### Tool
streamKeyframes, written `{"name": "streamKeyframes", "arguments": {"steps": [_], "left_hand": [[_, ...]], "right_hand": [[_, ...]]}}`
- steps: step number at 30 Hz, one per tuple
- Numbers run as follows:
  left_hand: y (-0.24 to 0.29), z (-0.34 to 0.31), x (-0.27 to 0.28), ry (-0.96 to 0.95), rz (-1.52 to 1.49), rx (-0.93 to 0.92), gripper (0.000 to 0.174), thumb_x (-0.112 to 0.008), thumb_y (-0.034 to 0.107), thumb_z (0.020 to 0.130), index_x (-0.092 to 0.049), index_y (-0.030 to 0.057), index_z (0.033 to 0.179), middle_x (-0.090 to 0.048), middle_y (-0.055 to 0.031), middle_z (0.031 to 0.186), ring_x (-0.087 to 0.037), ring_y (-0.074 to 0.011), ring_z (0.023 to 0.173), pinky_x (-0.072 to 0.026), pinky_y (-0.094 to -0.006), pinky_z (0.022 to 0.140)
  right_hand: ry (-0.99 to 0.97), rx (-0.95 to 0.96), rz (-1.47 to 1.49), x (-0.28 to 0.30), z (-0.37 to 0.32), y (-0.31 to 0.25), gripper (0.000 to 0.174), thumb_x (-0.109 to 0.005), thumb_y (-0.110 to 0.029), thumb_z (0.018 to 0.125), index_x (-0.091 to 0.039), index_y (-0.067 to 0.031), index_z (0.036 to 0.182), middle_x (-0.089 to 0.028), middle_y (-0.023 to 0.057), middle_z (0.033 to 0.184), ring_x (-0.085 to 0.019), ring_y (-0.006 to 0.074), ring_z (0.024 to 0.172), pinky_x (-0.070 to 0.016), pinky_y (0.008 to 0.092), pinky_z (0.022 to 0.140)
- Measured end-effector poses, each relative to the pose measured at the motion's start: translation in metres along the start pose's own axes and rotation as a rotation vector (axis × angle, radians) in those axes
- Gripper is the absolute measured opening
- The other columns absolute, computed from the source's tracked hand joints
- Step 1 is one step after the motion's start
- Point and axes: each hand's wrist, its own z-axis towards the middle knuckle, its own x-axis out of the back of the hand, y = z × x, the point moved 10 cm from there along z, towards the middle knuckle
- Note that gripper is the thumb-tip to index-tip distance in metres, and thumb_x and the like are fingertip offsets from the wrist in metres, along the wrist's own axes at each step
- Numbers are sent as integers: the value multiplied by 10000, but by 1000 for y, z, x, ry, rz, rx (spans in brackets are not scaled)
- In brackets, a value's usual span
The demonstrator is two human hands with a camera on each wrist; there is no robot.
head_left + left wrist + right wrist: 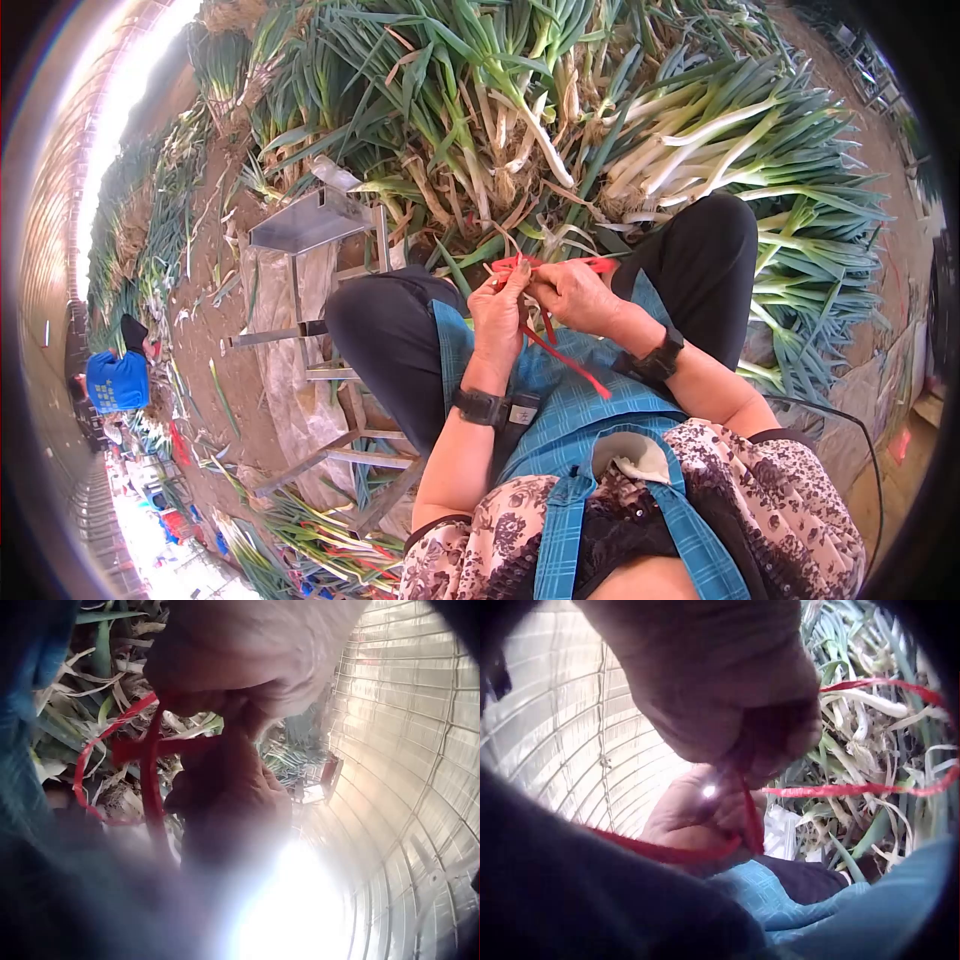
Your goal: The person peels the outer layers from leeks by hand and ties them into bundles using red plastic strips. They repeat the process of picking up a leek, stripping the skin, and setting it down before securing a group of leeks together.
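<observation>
Both hands meet above the lap in the head view, working a thin red plastic strip (568, 366). My left hand (494, 312) pinches the strip between thumb and fingers. Close against it, my right hand (580, 297) grips the same strip with curled fingers. One tail hangs down over the blue apron (590, 432). A loop of the red strip (870, 790) stretches out to one side in the right wrist view. In the left wrist view the red strip (152, 780) bends and crosses itself beside the fingers. The spot where the fingertips meet is partly hidden.
Heaped green onions (430, 90) lie beyond the knees, with a spread pile (700, 140) to the right. At left stands a metal-framed stool (310, 222) on the dirt ground. Farther left is a person in a blue top (117, 381). A black cable (868, 440) runs at right.
</observation>
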Motion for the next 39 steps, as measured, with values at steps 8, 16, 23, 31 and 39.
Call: {"name": "streamKeyframes", "arguments": {"steps": [8,16,23,31,39], "left_hand": [[-15,15,48,179,-290,57,169,-626,151,901,-581,43,778,-393,63,551,-273,-36,399,-200,-215,361],[-13,12,37,127,-183,43,272,-616,237,918,-591,12,768,-392,60,535,-269,-30,387,-187,-214,357],[-7,3,-1,-97,-6,182,405,-542,444,934,-611,53,858,-277,89,532,-238,-28,409,-169,-213,364],[64,-31,7,3,116,-197,149,-635,219,910,-626,70,919,-386,105,547,-291,-1,410,-165,-196,372],[138,-70,112,382,-375,-246,376,-595,224,897,-369,181,600,-256,51,484,-260,-97,375,-233,-265,345]], "right_hand": [[-284,9,243,-18,-38,-32,205,-553,-153,855,-523,1,723,-505,183,625,-488,284,544,-412,383,543],[-456,-201,447,-8,-61,-40,161,-573,-143,893,-583,2,821,-523,94,620,-509,167,574,-422,309,552],[598,413,-204,100,-14,-71,166,-607,-135,840,-611,9,922,-636,185,767,-602,373,722,-477,403,672],[-242,-246,199,23,15,4,183,-653,-155,840,-665,26,816,-571,75,594,-512,91,592,-430,301,565],[456,-491,610,140,-19,105,181,-652,-187,827,-658,-6,814,-533,-27,596,-448,69,500,-360,259,443]]}}
